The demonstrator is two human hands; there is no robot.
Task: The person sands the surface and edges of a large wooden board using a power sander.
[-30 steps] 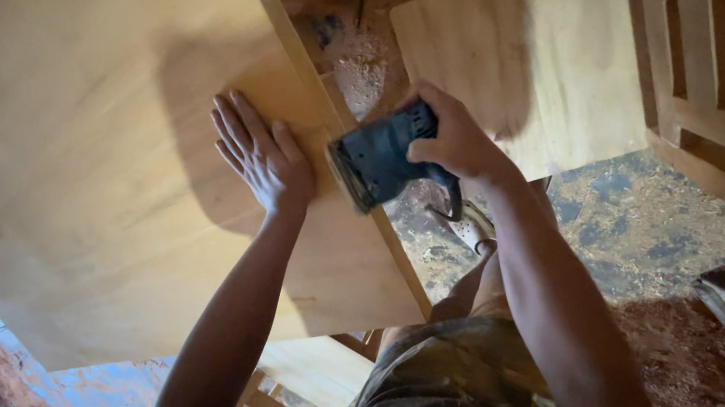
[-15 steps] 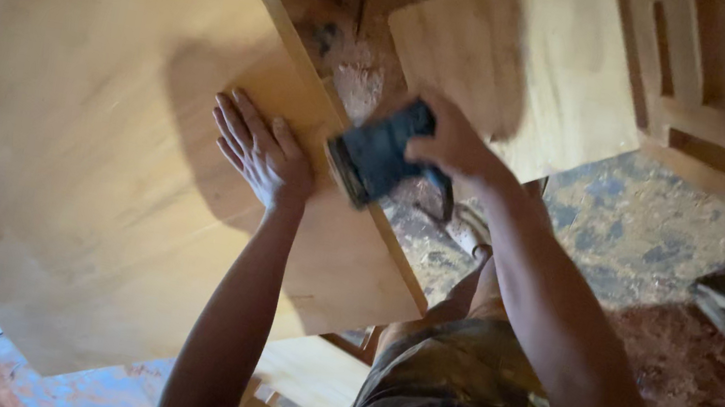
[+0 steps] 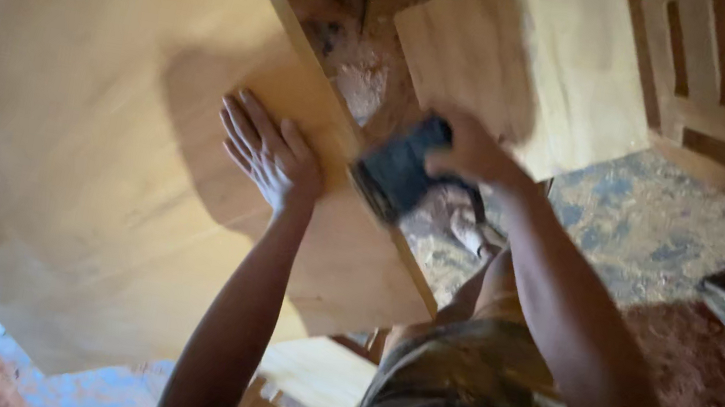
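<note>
Presently, step: sanding the long edge of the big plywood panel point(image 3: 73, 116), judging by the tool's placing.
Right hand point(image 3: 479, 154): fingers wrapped tight around the dark power sander point(image 3: 401, 179), its pad against the panel's edge.
Left hand point(image 3: 267, 156): flat, fingers spread, pressing on the panel face just beside the sander.
Next move calls for: level pad, steady bracing.
Floor point(image 3: 669, 245): sawdust-strewn.
</note>
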